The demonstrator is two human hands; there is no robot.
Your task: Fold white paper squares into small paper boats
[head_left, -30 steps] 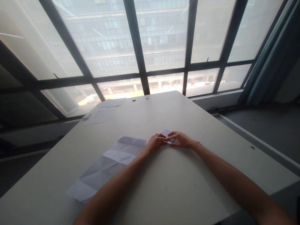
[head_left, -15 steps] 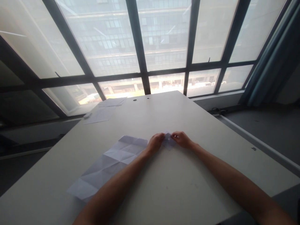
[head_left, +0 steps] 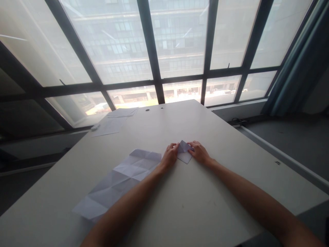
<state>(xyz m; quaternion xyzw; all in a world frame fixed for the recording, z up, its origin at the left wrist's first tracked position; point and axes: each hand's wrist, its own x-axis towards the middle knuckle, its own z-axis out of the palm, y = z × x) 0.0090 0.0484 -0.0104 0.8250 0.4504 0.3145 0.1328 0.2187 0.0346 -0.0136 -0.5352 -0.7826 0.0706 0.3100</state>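
A small folded piece of white paper (head_left: 184, 157) lies on the white table between my two hands, with a pointed flap at its far end and a point toward me. My left hand (head_left: 170, 155) grips its left edge, thumb and fingers closed on it. On the opposite edge, my right hand (head_left: 200, 152) pinches the paper with its thumb and fingertips. Beside my left forearm rests a large creased sheet of paper (head_left: 120, 181), marked by crossing fold lines and partly covered by that arm.
Flat sheets of paper (head_left: 109, 126) lie at the table's far left, near a small pale object (head_left: 95, 127) I cannot make out. The white table (head_left: 159, 209) reaches toward tall windows. A blue curtain (head_left: 290, 68) hangs at right.
The folded paper's far flap now stands up as a clearer point, and its near part shows as a flat pointed shape. Both hands have shifted slightly, fingers lying along the paper's sides.
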